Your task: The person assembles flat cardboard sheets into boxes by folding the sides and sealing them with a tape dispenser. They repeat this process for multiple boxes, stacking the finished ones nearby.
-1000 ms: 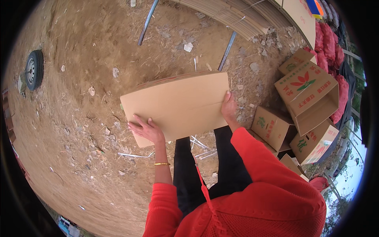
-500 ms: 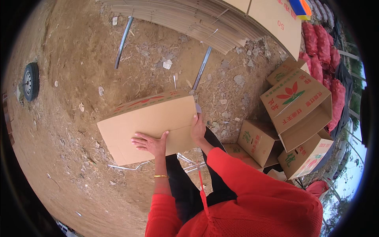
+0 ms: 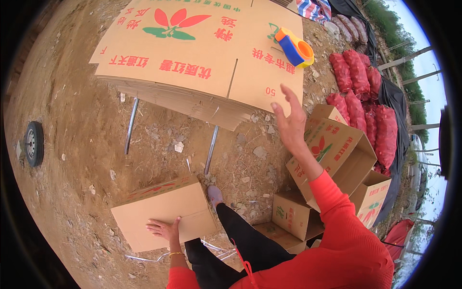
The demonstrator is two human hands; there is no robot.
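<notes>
A brown cardboard box [image 3: 191, 208] rests against my legs at the lower left, its plain side facing up. My left hand [image 3: 165, 229] lies flat on that side with the fingers stretched out. Up and to the right, my right hand [image 3: 292, 123] is in the air with its fingers apart, holding nothing. Just beyond its fingertips is a tape dispenser [image 3: 294, 49], blue, orange and yellow, on top of a stack of flattened cartons [image 3: 185, 55]. Space shows between the hand and the dispenser.
Opened cartons [image 3: 339, 154] are piled to my right. Red mesh sacks [image 3: 356, 77] stand behind them, beside dark sheeting [image 3: 395, 113]. Metal legs [image 3: 211, 149] show under the flat stack. A wheel [image 3: 33, 143] is at the far left on the dirt ground [image 3: 82, 159].
My right hand has left the box's edge and moved up and right toward the tape dispenser. My left hand stays on the box. The view has shifted, showing more of the carton stack.
</notes>
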